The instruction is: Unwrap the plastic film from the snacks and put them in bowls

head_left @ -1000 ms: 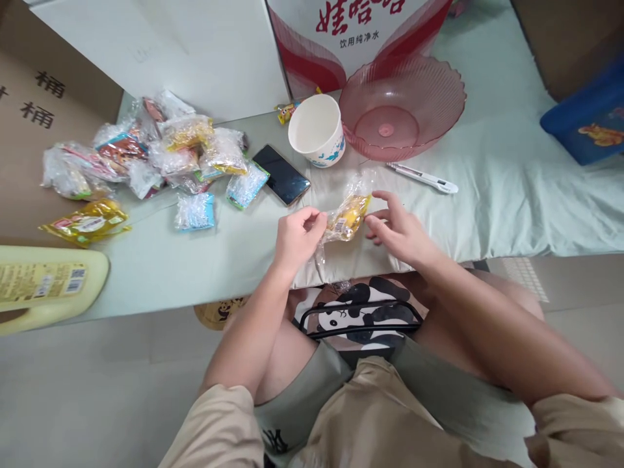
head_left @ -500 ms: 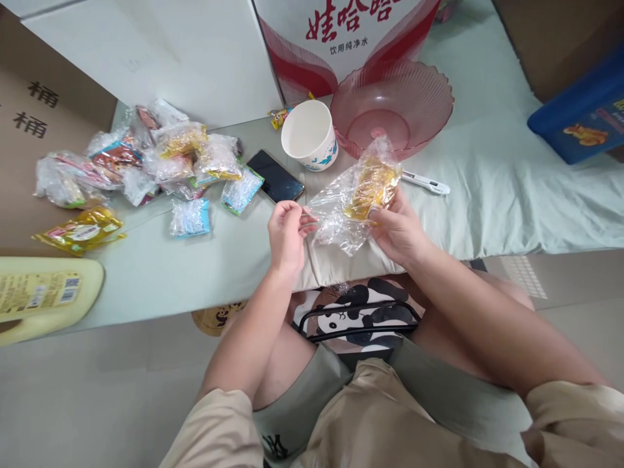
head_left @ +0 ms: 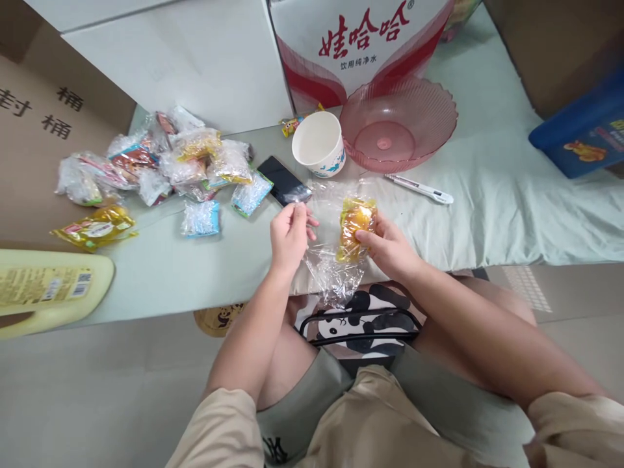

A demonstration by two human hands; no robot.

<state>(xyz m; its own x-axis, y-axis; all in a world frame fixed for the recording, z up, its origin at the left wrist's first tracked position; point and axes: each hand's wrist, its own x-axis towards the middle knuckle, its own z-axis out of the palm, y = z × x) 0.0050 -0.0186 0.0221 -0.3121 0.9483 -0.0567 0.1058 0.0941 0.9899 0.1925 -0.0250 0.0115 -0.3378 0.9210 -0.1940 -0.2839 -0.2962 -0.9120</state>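
Between thumb and fingers of my right hand (head_left: 390, 246) is a yellow snack packet (head_left: 357, 231), shiny and held upright. My left hand (head_left: 291, 237) pinches the edge of a clear plastic wrap (head_left: 327, 270). That crinkled wrap spreads between the two hands and hangs beside the packet, over the front edge of the cloth. A black phone (head_left: 284, 181) lies just beyond my left fingers. Behind the packet, a white utility knife (head_left: 422, 188) rests on the cloth.
A white paper cup (head_left: 319, 144) and a pink ribbed bowl (head_left: 446, 123) stand at the back. Left lies a pile of wrapped snacks (head_left: 190, 162), with a yellow packet (head_left: 97, 227) before it. Boxes (head_left: 180, 71) line the back; a blue container (head_left: 585, 123) stands right.
The clear wrap has come away from around the yellow packet and now hangs to its left. My right hand has lowered the packet slightly; my left hand keeps its pinch.
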